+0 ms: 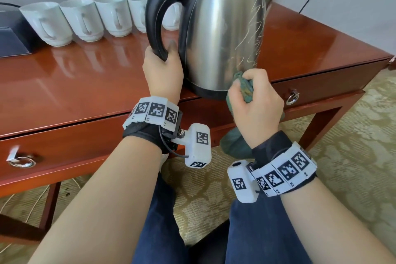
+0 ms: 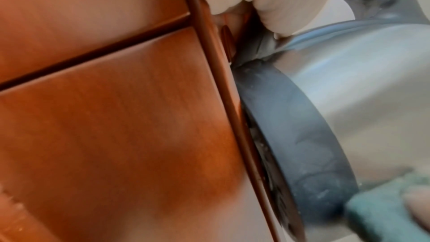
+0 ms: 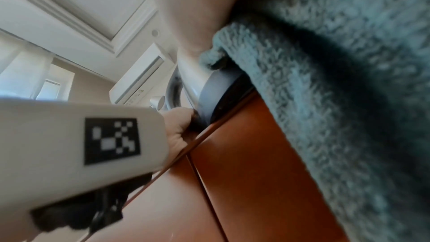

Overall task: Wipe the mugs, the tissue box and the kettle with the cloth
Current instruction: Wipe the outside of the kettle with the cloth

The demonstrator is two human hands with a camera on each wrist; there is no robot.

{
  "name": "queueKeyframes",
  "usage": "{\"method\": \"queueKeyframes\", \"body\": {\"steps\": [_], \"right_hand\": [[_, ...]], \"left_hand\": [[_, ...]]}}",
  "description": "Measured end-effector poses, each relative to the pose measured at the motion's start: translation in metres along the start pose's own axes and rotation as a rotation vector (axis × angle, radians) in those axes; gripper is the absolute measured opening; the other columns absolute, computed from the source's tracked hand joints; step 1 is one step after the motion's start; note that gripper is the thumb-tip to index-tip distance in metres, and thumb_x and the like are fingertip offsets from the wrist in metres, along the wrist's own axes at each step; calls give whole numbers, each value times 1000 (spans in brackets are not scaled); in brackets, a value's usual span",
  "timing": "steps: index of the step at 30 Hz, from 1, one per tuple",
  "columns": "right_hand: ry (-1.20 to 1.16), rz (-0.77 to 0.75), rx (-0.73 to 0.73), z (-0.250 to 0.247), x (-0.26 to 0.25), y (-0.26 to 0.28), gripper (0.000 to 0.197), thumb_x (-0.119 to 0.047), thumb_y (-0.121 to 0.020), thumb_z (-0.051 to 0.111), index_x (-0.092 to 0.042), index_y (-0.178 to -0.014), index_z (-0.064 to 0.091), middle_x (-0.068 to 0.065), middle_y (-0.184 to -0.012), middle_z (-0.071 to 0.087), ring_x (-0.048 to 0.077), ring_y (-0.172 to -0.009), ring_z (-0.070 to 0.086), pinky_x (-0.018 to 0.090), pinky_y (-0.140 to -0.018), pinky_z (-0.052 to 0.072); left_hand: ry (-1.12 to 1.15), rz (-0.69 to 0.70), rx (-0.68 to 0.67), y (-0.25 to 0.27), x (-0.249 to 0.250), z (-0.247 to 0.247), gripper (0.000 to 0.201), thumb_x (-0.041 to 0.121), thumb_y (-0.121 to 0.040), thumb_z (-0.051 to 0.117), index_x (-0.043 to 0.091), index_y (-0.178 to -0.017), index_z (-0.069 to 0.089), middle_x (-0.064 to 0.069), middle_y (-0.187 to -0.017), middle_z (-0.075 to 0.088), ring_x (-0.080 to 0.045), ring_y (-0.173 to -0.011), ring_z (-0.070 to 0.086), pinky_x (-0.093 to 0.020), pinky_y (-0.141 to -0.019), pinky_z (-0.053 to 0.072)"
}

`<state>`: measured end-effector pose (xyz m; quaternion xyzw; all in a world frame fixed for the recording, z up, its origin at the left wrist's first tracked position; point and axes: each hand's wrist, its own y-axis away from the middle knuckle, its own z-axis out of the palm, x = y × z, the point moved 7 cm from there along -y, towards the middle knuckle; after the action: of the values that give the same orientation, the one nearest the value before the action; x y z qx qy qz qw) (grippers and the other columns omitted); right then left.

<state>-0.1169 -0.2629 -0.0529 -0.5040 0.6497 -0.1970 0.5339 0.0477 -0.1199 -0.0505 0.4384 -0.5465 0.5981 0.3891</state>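
While left hand [image 1: 162,70] grips kettle [image 1: 222,36] handle, right hand [image 1: 256,103] clutching cloth [image 1: 246,90] against it.

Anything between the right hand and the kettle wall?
Yes, the green cloth. The right hand grips it bunched and presses it against the lower wall of the kettle, just above the dark base. The head view shows this best.

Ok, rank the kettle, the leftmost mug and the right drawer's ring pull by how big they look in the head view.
1. kettle, though it sits nearest the camera
2. leftmost mug
3. ring pull, clearly smallest
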Motion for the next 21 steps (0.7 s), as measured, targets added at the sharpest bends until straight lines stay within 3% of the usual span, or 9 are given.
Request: {"method": "queueKeyframes", "body": {"steps": [5,8,11,14,18,21], "right_hand": [[103,-183,-87,16,-24,8,15,-23,-81,56,-9,-80,60,1,-63,59,21,-55,56,26,-50,32],[83,-235,12,8,-39,-12,13,-20,-82,60,-7,-81,62,2,-64,60,20,-55,56,26,-51,33],[-6,-124,89,-6,-33,-32,15,-21,-86,57,-7,-88,60,-4,-68,58,12,-60,51,26,-54,37],[-59,-7,89,-11,-11,-28,13,-19,-87,57,-6,-90,56,-10,-72,50,4,-66,43,20,-57,28],[-12,2,29,-1,-5,-4,12,-20,-84,58,-9,-87,55,-7,-68,53,14,-65,49,23,-55,28],[86,-171,-10,10,-32,-5,14,-23,-83,57,-9,-83,59,-1,-65,59,19,-57,56,28,-50,34]], "left_hand": [[-42,14,-1,0,1,0,36,24,-94,57,23,-65,36,9,-62,43,-3,-56,40,-17,-55,33],[-42,5,-10,0,2,-1,35,25,-95,56,22,-66,37,8,-63,44,-5,-58,42,-21,-58,34],[-37,-4,-14,1,2,-2,33,26,-95,56,22,-68,38,7,-66,46,-7,-61,44,-25,-63,36],[-25,-12,-19,1,0,-1,31,26,-95,56,22,-69,40,7,-67,47,-9,-63,45,-26,-66,37],[-23,-13,-19,2,2,-1,31,26,-95,56,23,-69,40,8,-66,47,-8,-62,45,-26,-66,37],[-19,-24,-11,4,3,-2,30,27,-95,57,23,-71,40,8,-68,47,-7,-64,46,-26,-67,38]]}}
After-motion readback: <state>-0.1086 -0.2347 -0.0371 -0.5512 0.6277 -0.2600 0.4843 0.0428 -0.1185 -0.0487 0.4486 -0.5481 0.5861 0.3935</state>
